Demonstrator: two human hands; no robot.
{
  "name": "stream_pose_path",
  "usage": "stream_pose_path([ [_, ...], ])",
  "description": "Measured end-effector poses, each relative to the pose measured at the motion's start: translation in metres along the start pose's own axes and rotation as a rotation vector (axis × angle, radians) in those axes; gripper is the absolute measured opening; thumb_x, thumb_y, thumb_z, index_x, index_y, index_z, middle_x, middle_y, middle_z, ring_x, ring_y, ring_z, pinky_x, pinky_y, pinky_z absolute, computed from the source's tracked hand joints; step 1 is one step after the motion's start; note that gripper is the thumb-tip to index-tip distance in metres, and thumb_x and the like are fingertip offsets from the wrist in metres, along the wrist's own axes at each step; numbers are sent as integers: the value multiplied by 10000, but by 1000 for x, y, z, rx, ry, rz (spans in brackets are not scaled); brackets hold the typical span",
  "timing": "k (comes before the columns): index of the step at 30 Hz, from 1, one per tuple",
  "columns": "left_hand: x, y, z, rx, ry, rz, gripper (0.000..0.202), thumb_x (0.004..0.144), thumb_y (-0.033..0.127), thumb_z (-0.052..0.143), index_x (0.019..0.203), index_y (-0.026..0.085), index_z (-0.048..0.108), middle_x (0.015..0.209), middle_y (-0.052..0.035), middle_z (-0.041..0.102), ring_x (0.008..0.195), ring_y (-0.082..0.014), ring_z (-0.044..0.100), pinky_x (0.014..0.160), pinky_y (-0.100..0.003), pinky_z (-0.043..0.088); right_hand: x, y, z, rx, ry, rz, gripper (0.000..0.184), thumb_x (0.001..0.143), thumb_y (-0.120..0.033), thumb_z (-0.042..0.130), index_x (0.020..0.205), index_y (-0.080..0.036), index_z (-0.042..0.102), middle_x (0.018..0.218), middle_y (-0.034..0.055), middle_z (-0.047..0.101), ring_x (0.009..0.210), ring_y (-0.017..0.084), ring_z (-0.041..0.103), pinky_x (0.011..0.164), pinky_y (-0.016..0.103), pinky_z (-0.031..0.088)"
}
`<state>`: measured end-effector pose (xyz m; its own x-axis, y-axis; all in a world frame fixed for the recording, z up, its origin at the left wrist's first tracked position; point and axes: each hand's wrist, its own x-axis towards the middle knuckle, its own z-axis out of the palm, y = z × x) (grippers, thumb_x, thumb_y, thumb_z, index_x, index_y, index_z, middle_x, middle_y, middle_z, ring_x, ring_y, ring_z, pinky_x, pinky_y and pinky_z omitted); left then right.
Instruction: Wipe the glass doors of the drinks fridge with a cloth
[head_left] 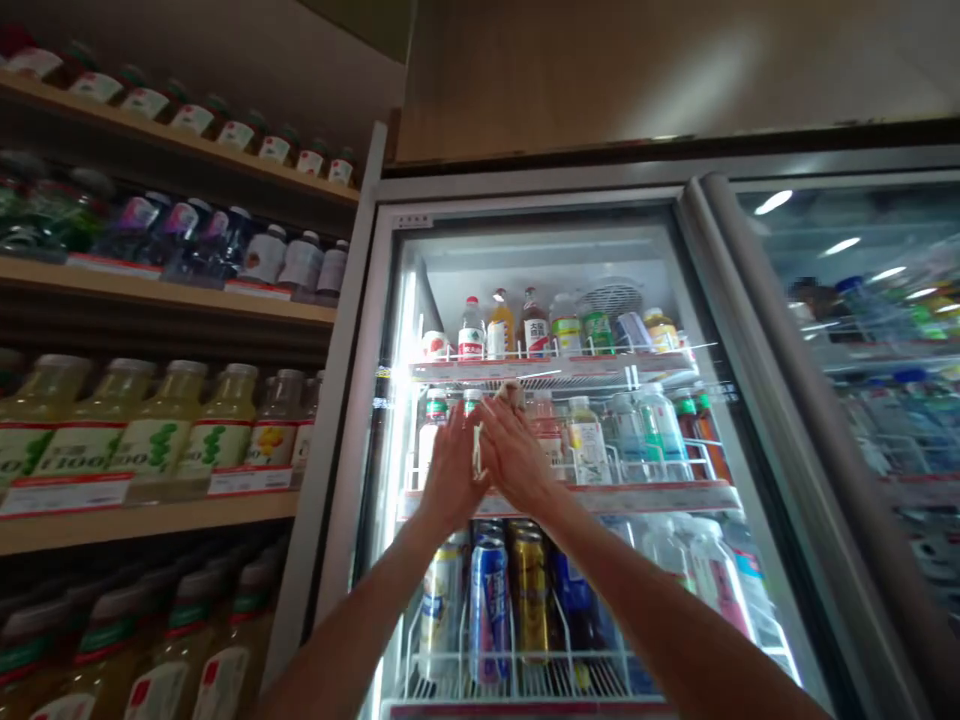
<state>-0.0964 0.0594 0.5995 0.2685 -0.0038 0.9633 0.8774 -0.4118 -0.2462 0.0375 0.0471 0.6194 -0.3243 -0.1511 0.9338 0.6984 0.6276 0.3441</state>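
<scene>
Both my hands are raised side by side in front of a lit glass-door drinks fridge [536, 190], at the height of its middle shelf. A crumpled pale cloth [510, 392] shows above my right fingertips, and a strip of it appears between the hands. My right hand [514, 450] presses over this cloth with its fingers together. Close beside it, my left hand [454, 465] points its fingers upward against the cloth's edge. Much of the cloth is hidden by the hands. Behind them stand bottles, among them a clear one with a pale label [587, 440].
Below the hands, a wire rack holds cans, including a blue can [490, 610] and a gold can [531, 595]. A vertical metal door edge [787, 420] runs along the right. Wooden shelves [165, 285] with rows of juice bottles [225, 415] stand at the left.
</scene>
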Motion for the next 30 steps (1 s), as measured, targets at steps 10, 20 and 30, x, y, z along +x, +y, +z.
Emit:
stream_pose_path([
  [10, -39, -46, -20, 350, -29, 109, 720, 881, 590, 293, 1459, 182, 157, 1475, -114, 318, 1371, -245, 279, 1110, -470, 232, -26, 91, -51, -412, 48, 122, 395, 903, -236, 391, 1286, -226, 488, 1477, 117, 324, 1379, 303, 256, 1050, 590, 304],
  [20, -39, -43, -20, 354, -32, 102, 714, 893, 576, 267, 1468, 198, 77, 1495, -108, 272, 1383, -243, 250, 1118, -479, 198, -34, 84, -37, -370, 98, 29, 501, 888, -215, 381, 1388, -180, 364, 1471, 93, 333, 1417, 246, 156, 1104, 484, 311],
  [30, -40, -25, -16, 319, -60, -18, 707, 901, 578, 216, 1465, 170, 100, 1504, -120, 247, 1399, -256, 198, 1127, -512, 142, -70, 113, -75, -427, 196, 341, 520, 921, -243, 332, 1436, -198, 274, 1520, 132, 216, 1404, 311, 180, 1051, 586, 288],
])
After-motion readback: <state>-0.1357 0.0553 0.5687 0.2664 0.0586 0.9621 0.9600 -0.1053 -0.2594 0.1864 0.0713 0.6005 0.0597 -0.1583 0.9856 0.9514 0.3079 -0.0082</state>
